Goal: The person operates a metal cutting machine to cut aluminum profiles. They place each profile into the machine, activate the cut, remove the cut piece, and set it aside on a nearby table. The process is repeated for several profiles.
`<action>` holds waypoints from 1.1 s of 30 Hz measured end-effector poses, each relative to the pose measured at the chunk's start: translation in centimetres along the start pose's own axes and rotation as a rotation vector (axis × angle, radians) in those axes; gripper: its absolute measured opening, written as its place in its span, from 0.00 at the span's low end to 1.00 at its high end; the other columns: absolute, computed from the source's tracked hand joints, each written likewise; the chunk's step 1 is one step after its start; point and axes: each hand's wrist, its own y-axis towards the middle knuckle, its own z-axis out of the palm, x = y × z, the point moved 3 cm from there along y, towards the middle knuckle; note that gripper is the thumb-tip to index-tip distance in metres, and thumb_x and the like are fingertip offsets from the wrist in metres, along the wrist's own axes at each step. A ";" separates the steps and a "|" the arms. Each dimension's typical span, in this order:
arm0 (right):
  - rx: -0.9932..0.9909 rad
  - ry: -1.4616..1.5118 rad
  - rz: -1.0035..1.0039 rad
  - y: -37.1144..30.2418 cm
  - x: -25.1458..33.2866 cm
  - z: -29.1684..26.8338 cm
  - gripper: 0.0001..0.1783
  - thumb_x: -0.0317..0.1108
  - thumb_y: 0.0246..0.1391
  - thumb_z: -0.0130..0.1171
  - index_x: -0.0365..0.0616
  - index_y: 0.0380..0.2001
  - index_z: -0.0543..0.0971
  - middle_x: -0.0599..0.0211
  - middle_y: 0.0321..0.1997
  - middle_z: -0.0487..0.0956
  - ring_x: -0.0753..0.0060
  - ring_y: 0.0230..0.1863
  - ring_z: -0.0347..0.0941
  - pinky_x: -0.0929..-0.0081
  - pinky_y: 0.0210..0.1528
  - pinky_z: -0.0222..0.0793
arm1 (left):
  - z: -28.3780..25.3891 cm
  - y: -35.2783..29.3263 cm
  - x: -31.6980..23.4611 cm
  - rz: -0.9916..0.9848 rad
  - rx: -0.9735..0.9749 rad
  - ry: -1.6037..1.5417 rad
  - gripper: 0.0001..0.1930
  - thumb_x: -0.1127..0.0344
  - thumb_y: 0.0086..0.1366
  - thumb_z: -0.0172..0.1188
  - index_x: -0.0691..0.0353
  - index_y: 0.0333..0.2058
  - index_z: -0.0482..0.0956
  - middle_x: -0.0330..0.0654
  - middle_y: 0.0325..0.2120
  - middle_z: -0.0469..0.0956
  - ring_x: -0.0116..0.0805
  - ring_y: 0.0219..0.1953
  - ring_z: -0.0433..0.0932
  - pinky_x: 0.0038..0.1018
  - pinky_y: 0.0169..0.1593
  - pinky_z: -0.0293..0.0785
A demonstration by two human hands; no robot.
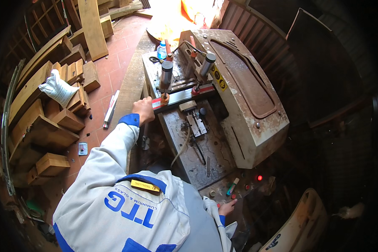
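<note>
My left hand (143, 110) is closed around the near-left end of a metal profile bar (182, 97) with red-and-white film. The bar lies across the bed of a beige machine (243, 84), beneath two upright clamp cylinders, the left cylinder (166, 72) and the right cylinder (208, 64). At the lower right, my right hand (228, 207) rests by the control panel with fingers stretched toward its buttons; my sleeve partly hides it. Beside it lies a small green-and-tan stick (232, 187), and a red lamp (260, 178) glows. Whether a fingertip presses a button I cannot tell.
Stacked timber (50, 122) fills the left, with a white sack (58, 89) on top. A red-and-white boxlike strip (111, 109) lies on the tiled floor (109, 80). A blue-capped bottle (161, 49) stands behind the clamps. A pale curved chair back (300, 222) is at lower right.
</note>
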 end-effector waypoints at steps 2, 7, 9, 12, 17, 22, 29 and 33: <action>0.009 0.044 0.012 0.0 -0.1 0.2 0.52 0.71 0.79 0.42 0.23 0.64 0.81 0.24 0.65 0.81 0.27 0.68 0.77 0.47 0.71 0.70 | 0.5 0.2 0.3 -0.001 -0.012 -0.001 0.23 0.66 0.57 0.72 0.66 0.51 0.81 0.57 0.48 0.88 0.58 0.53 0.90 0.47 0.58 0.86; 0.003 0.062 0.033 0.3 -0.4 0.1 0.51 0.70 0.80 0.43 0.22 0.64 0.81 0.26 0.65 0.82 0.29 0.67 0.79 0.50 0.70 0.71 | 1.0 0.6 0.5 -0.005 -0.030 -0.009 0.24 0.65 0.55 0.74 0.65 0.50 0.80 0.57 0.47 0.88 0.59 0.51 0.90 0.49 0.57 0.86; 0.022 0.079 0.053 0.4 -0.5 0.2 0.51 0.70 0.80 0.44 0.22 0.64 0.81 0.26 0.65 0.82 0.30 0.67 0.79 0.50 0.70 0.71 | 1.0 0.6 0.6 -0.001 -0.026 -0.011 0.24 0.65 0.55 0.75 0.65 0.50 0.80 0.58 0.47 0.88 0.59 0.51 0.90 0.49 0.57 0.86; 0.032 0.111 0.029 0.1 -0.1 0.3 0.51 0.70 0.80 0.44 0.22 0.64 0.81 0.26 0.65 0.82 0.30 0.67 0.79 0.49 0.70 0.71 | 0.4 0.3 0.3 -0.008 -0.006 0.008 0.23 0.66 0.57 0.72 0.66 0.52 0.81 0.57 0.48 0.89 0.57 0.52 0.90 0.47 0.58 0.86; 0.018 0.071 0.037 -0.6 0.9 0.0 0.52 0.71 0.80 0.43 0.22 0.64 0.81 0.25 0.65 0.82 0.29 0.68 0.78 0.49 0.70 0.70 | 0.1 0.0 0.1 -0.009 -0.012 0.007 0.23 0.67 0.58 0.71 0.66 0.52 0.81 0.57 0.48 0.89 0.56 0.53 0.90 0.47 0.58 0.86; 0.005 0.038 0.011 0.3 -0.2 0.1 0.52 0.71 0.80 0.42 0.22 0.65 0.81 0.24 0.66 0.81 0.28 0.70 0.76 0.49 0.72 0.69 | 0.4 0.1 0.3 0.002 -0.023 0.000 0.23 0.67 0.57 0.71 0.66 0.52 0.81 0.57 0.48 0.89 0.56 0.53 0.90 0.47 0.58 0.86; 0.019 0.009 0.033 -1.2 1.6 -0.4 0.52 0.71 0.80 0.42 0.21 0.65 0.80 0.22 0.67 0.80 0.26 0.70 0.75 0.48 0.73 0.68 | 0.1 0.0 0.2 -0.009 0.002 0.014 0.23 0.67 0.57 0.71 0.65 0.52 0.81 0.56 0.49 0.88 0.56 0.54 0.90 0.47 0.59 0.86; 0.036 -0.020 0.063 -0.8 1.5 -0.4 0.51 0.71 0.80 0.42 0.23 0.66 0.80 0.23 0.68 0.79 0.26 0.71 0.74 0.48 0.73 0.67 | 0.0 0.0 0.1 -0.015 0.006 0.013 0.23 0.68 0.58 0.71 0.66 0.53 0.81 0.56 0.50 0.88 0.56 0.54 0.90 0.47 0.59 0.86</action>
